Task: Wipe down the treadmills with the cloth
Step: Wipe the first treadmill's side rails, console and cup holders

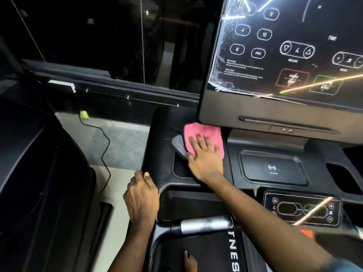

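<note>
Where the treadmill (235, 142) fills the right of the view, its dark console carries a tall display panel (284, 46) and, below that, a recessed charging tray (273, 167). The right hand (206, 160) lies flat with fingers spread, pressing the pink cloth (202, 132) onto the console just left of the tray, under the panel's lower left corner. The left hand (142, 201) curls over the side rail (157, 150), thumb on top. 1 bare foot (189, 261) stands on the belt (206, 258). A small green ball (84, 114) lies on the floor.

The right hand (206, 160) presses a pink cloth (202, 137) flat on the treadmill console's (275, 146) left corner, while the left hand (142, 199) grips its left edge.
</note>
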### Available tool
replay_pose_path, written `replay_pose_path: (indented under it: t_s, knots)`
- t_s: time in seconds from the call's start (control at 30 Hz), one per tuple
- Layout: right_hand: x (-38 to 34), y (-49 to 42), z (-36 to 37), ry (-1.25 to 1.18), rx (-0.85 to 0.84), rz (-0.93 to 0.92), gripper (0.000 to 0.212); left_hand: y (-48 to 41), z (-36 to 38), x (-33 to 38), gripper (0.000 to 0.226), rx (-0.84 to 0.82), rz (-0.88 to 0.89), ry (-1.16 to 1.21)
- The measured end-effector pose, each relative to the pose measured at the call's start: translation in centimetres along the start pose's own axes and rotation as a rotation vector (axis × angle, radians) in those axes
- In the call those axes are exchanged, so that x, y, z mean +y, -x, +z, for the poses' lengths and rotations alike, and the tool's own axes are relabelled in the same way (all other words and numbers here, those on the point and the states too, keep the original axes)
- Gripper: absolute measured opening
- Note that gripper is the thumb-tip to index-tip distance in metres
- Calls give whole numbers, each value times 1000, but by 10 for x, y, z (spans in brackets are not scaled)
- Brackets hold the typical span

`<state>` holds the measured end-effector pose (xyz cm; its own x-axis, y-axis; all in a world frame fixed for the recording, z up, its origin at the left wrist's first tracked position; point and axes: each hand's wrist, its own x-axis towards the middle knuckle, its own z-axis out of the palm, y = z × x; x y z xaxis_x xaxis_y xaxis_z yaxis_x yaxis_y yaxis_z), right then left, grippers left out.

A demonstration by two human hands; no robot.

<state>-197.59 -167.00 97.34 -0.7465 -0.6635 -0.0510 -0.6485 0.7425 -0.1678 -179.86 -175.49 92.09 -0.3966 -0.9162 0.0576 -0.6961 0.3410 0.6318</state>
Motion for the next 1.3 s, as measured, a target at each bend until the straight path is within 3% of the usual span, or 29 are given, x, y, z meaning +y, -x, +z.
replay_pose_path:
  t_s: [0.17, 0.3, 0.5, 0.73, 0.93, 1.17, 1.3]
  knots:
    - [58, 5, -9, 35, -7, 124, 63, 0, 0, 0, 28, -3, -16, -22]
    - [41, -12, -4, -4, 22, 147, 62, 1, 0, 3, 29, -4, 12, -37]
    - [33, 77, 2, 5, -5, 146, 63, 2, 0, 4, 30, -13, 45, -48]
    - [33, 19, -9, 19, -44, 228, 66, 1, -5, 6, 32, -21, 30, -12]
    - [23, 99, 0, -8, -43, 233, 62, 1, -6, 5, 28, -14, 41, 23]
    - [44, 24, -11, -46, -96, 237, 61, 3, -6, 4, 29, -21, 39, 9]
    - [27, 81, -2, -18, -58, 224, 61, 4, -6, 4, 29, -12, 40, 11]
